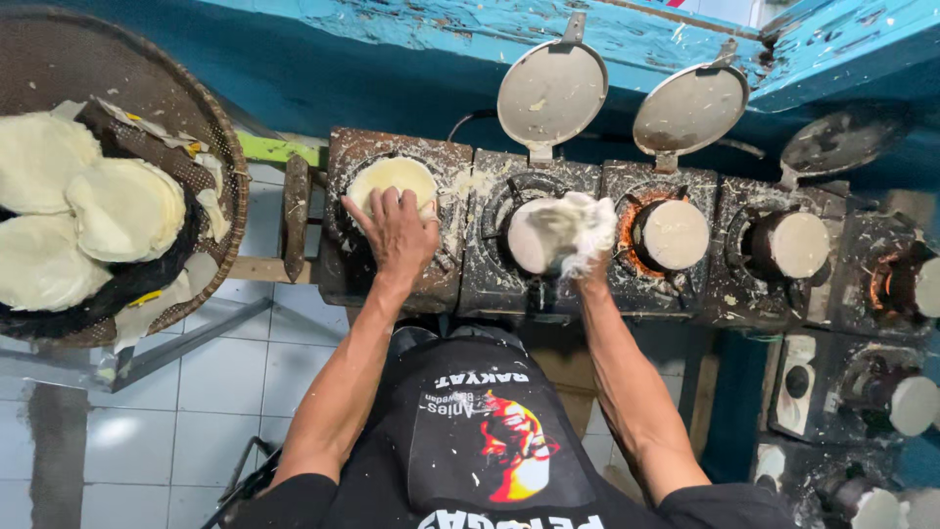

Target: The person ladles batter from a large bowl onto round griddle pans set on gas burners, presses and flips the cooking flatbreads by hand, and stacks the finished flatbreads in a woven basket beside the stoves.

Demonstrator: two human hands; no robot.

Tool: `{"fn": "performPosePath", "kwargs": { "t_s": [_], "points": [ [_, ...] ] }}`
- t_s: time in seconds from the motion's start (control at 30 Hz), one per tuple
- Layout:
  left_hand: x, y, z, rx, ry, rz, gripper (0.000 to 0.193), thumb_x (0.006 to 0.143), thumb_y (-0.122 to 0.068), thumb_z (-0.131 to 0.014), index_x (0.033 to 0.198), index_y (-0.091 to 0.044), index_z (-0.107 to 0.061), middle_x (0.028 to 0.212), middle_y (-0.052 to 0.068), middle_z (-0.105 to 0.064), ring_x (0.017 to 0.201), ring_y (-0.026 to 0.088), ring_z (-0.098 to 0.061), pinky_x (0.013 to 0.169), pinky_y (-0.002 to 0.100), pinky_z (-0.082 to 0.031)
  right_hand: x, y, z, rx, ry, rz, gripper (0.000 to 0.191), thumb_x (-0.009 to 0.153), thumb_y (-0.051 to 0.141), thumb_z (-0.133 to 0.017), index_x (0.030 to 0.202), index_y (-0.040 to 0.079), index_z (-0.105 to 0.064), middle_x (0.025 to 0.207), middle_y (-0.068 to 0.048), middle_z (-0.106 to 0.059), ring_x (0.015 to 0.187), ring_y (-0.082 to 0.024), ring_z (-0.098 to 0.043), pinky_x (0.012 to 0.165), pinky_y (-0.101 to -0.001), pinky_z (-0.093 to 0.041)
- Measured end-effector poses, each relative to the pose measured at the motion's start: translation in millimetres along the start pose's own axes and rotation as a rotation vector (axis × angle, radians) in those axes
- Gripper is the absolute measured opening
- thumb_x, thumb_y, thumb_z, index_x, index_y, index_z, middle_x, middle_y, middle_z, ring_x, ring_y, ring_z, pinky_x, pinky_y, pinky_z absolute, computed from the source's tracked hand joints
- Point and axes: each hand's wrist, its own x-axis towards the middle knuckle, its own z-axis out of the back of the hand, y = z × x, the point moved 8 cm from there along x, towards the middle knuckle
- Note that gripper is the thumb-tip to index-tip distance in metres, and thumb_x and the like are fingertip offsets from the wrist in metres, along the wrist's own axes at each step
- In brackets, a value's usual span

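My left hand (397, 227) lies flat, fingers spread on the wafer (392, 178), peeling it off its plate. My right hand (586, 257) grips a rag (578, 227) (blurred) over the next plate (534, 237). Next: a clean lift, I judge; lids (551, 90) stand open beyond.

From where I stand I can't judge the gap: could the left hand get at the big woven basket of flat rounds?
Probably yes. The left hand rests on the pale round at the leftmost burner, and the woven basket sits just beyond on that side, with nothing visible between them.
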Motion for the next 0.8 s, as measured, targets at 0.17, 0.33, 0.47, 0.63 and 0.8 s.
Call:
{"fn": "performPosePath", "kwargs": {
  "t_s": [0.17,0.33,0.47,0.63,0.8],
  "points": [
    [-5.4,-1.7,9.4,0.018,-0.059,-0.076,0.034,0.081,-0.026,-0.071,0.106,-0.004,-0.066,0.119,0.014,-0.062,0.136,0.042,-0.046,0.118,0.083,0.0,6.3,10.2,-17.7,-0.397,0.07,0.268,0.042,0.105,0.043,-0.042,0.126,0.016,-0.066,0.129,-0.009,-0.069,0.116,-0.028,-0.07,0.097,-0.0432,-0.057],
    [-14.0,-26.0,3.3,0.097,-0.087,-0.072,0.057,0.066,-0.038,-0.078,0.102,0.002,-0.063,0.122,0.026,-0.056,0.13,0.052,-0.042,0.11,0.08,-0.003,0.8,-9.9,-5.9,0.173,-0.021,0.074,0.049,0.105,0.047,-0.039,0.129,0.01,-0.062,0.124,-0.012,-0.062,0.112,-0.026,-0.062,0.094,-0.0424,-0.052],
    [-6.6,-36.1,-6.6,0.152,-0.078,-0.048,0.05,0.066,-0.03,-0.074,0.103,0.0,-0.059,0.12,0.025,-0.053,0.129,0.048,-0.046,0.116,0.078,-0.006,6.0,-19.1,7.0,-0.042,0.082,-0.192,0.047,0.108,0.048,-0.04,0.127,0.01,-0.06,0.109,-0.006,-0.059,0.092,-0.018,-0.058,0.076,-0.0331,-0.049],
    [-1.3,-17.6,1.0,0.058,-0.096,0.011,0.029,0.077,-0.022,-0.068,0.099,-0.005,-0.062,0.108,0.014,-0.059,0.119,0.037,-0.054,0.116,0.083,-0.001,12.2,20.1,33.4,1.134,0.398,-0.252,0.044,0.11,0.049,-0.041,0.125,0.01,-0.058,0.089,0.001,-0.055,0.067,-0.008,-0.053,0.053,-0.0215,-0.046],
    [-8.3,-12.1,0.2,0.06,-0.088,0.052,0.026,0.08,-0.022,-0.069,0.1,-0.006,-0.066,0.113,0.008,-0.064,0.126,0.036,-0.053,0.115,0.083,0.001,36.7,-18.2,63.7,1.52,0.298,-0.42,0.037,0.114,0.042,-0.043,0.113,0.009,-0.059,0.085,0.0,-0.056,0.062,-0.008,-0.053,0.05,-0.0202,-0.048]
  ]
}}
